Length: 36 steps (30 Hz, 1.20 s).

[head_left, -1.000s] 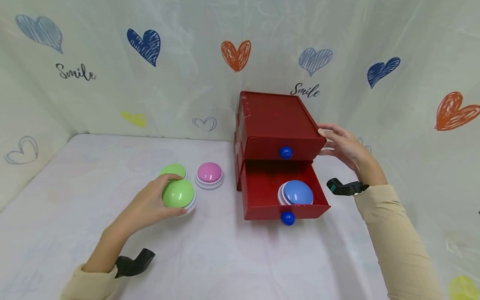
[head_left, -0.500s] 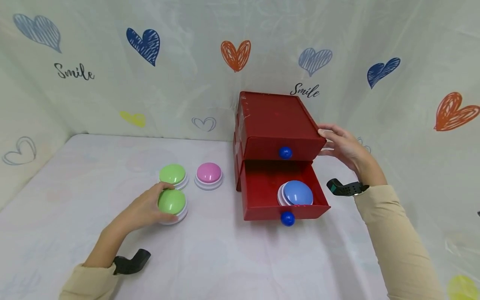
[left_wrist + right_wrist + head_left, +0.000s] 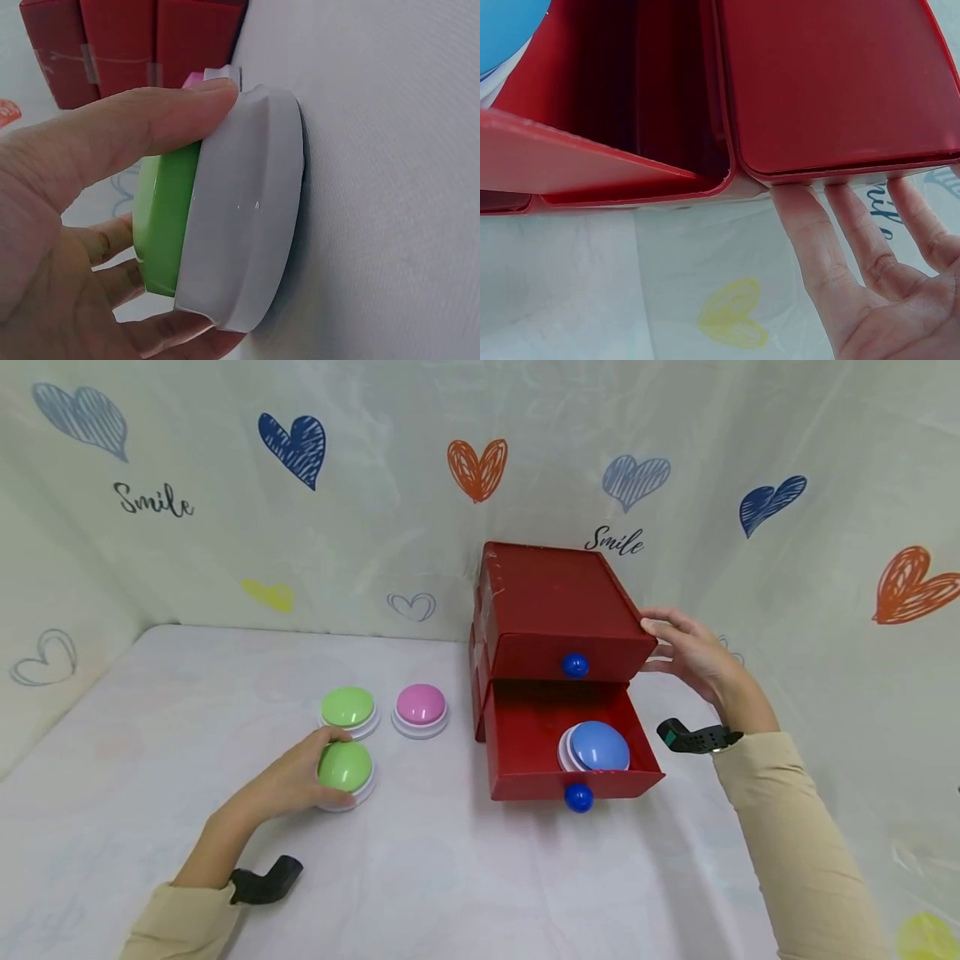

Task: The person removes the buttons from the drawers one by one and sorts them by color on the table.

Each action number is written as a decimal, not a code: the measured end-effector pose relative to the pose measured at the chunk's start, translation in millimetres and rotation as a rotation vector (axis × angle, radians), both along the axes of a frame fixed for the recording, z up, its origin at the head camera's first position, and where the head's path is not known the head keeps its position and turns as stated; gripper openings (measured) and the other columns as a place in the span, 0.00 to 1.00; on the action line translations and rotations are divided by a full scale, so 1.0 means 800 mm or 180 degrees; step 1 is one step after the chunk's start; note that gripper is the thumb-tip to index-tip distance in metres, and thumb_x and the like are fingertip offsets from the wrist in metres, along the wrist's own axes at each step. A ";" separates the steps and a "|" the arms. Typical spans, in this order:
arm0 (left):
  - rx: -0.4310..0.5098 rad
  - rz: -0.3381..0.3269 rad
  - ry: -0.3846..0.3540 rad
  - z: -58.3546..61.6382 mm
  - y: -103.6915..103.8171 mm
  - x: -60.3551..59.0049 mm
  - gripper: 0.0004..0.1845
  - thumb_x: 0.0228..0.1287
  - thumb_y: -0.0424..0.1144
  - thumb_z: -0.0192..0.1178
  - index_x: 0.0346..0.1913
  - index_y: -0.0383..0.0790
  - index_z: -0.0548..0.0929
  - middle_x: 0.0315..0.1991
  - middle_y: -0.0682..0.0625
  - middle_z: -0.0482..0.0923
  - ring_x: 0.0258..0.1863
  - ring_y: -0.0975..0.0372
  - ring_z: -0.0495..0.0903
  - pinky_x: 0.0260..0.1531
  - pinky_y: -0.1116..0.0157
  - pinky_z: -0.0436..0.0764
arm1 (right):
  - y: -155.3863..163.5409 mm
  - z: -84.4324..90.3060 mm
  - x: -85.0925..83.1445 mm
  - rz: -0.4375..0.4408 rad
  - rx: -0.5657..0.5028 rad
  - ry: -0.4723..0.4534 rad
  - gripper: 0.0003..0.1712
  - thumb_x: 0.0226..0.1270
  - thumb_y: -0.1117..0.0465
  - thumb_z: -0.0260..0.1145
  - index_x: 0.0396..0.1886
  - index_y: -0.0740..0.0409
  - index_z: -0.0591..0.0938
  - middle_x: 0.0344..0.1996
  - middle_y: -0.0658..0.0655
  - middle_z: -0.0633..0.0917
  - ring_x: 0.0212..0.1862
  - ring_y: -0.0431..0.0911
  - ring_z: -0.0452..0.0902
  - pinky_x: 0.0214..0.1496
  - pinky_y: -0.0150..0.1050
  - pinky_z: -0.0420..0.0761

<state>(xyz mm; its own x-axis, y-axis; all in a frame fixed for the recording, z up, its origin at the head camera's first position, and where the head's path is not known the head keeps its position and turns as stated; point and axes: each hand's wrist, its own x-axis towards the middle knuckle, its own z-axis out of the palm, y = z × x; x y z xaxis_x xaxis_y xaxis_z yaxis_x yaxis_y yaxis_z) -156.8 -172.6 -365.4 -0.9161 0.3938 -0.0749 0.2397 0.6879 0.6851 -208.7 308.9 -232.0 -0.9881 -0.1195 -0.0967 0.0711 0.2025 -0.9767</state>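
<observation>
L hand (image 3: 288, 781): wrapped round near green button (image 3: 345, 768), thumb over the top rim, fingers under/behind; left wrist view shows thumb + fingers pinching the white base (image 3: 240, 225)
near green button: on white tablecloth (image 3: 450, 877), dome up, at ~10 o'clock from view centre-bottom; base looks flat on cloth
2nd green button (image 3: 348, 708): just beyond the held one, 12 o'clock of it, nearly touching
pink button (image 3: 421, 707): 3 o'clock of 2nd green, small gap btw them
R hand (image 3: 693, 656): fingers straight, relaxed, flat against right side of red drawer box (image 3: 558, 602); holds nothing, just braces it. Right wrist view: fingertips (image 3: 795, 202) touch box's lower edge
red drawer box: 2 drawers, at 3 o'clock of pink button, well apart from L hand
top drawer: closed, blue knob (image 3: 575, 665)
bottom drawer (image 3: 525, 727): pulled out toward the person, blue knob (image 3: 578, 797) on front
blue button (image 3: 597, 747): inside bottom drawer, right-front corner, dome up
backdrop: pale sheet w/ hearts + "Smile" text (image 3: 156, 500)
</observation>
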 end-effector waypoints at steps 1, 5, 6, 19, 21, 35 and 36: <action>0.0010 -0.0003 -0.0004 -0.001 0.000 0.000 0.44 0.41 0.46 0.74 0.60 0.33 0.63 0.58 0.34 0.67 0.58 0.42 0.67 0.54 0.41 0.67 | 0.000 0.000 0.000 0.0001 0.0001 0.0011 0.16 0.68 0.53 0.56 0.54 0.42 0.69 0.48 0.44 0.75 0.41 0.39 0.80 0.40 0.32 0.82; 0.0035 -0.0005 -0.0017 -0.001 -0.001 0.000 0.43 0.41 0.45 0.74 0.59 0.33 0.63 0.58 0.34 0.67 0.58 0.42 0.66 0.54 0.41 0.67 | 0.000 -0.001 0.000 0.0009 0.0002 0.0040 0.16 0.68 0.53 0.56 0.54 0.42 0.69 0.48 0.44 0.75 0.40 0.38 0.81 0.40 0.32 0.82; 0.0033 -0.0004 -0.0029 -0.001 -0.001 0.001 0.43 0.41 0.45 0.74 0.59 0.33 0.63 0.58 0.34 0.67 0.58 0.42 0.66 0.55 0.41 0.67 | -0.001 -0.001 0.001 0.0012 -0.0002 0.0048 0.16 0.68 0.53 0.56 0.54 0.42 0.69 0.48 0.44 0.76 0.40 0.38 0.81 0.40 0.32 0.82; -0.0163 0.0020 -0.0274 0.003 0.000 0.003 0.45 0.45 0.51 0.71 0.63 0.36 0.60 0.62 0.33 0.63 0.60 0.41 0.65 0.53 0.41 0.67 | -0.003 -0.002 -0.001 -0.0108 0.0210 0.0093 0.20 0.67 0.51 0.57 0.58 0.44 0.69 0.47 0.43 0.75 0.41 0.38 0.80 0.40 0.32 0.82; -0.0175 0.0015 -0.0278 0.003 0.000 0.003 0.45 0.45 0.51 0.71 0.63 0.36 0.60 0.63 0.33 0.63 0.60 0.41 0.64 0.54 0.40 0.67 | -0.004 -0.004 -0.002 -0.0155 0.0300 0.0107 0.21 0.67 0.50 0.57 0.59 0.44 0.68 0.47 0.42 0.76 0.41 0.38 0.80 0.41 0.32 0.82; -0.0093 -0.0044 -0.0228 0.005 0.001 0.003 0.45 0.45 0.48 0.72 0.62 0.34 0.60 0.62 0.32 0.63 0.61 0.40 0.63 0.56 0.39 0.65 | -0.001 -0.002 0.000 -0.0076 0.0144 0.0067 0.20 0.67 0.51 0.57 0.57 0.43 0.69 0.48 0.43 0.75 0.42 0.39 0.80 0.41 0.32 0.82; -0.0089 -0.0047 -0.0226 0.005 0.001 0.003 0.45 0.45 0.47 0.72 0.62 0.33 0.59 0.62 0.31 0.62 0.61 0.39 0.62 0.56 0.39 0.64 | -0.001 -0.002 0.000 -0.0093 0.0176 0.0070 0.20 0.67 0.51 0.57 0.57 0.43 0.69 0.48 0.43 0.75 0.42 0.39 0.80 0.41 0.32 0.82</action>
